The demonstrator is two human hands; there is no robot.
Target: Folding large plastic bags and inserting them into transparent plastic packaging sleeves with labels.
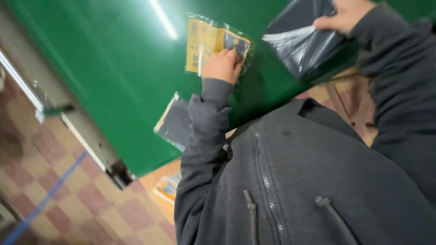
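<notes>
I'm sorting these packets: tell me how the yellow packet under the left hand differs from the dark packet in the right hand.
The yellow packet lies flat on the green table, pressed by the left hand; the dark packet is lifted by the right hand. The yellow packet looks smaller. Both are in clear plastic.

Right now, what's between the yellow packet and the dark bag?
Head view: only bare green table lies between the yellow packet and the dark bag.

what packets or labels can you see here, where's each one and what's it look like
Yellow card packet: clear flat sleeve, yellow and dark insert, on the green table under the left hand.
Dark bag: glossy dark plastic, upper right, held by the right hand.
Dark flat packet: clear-wrapped, at the table's near edge.
</notes>
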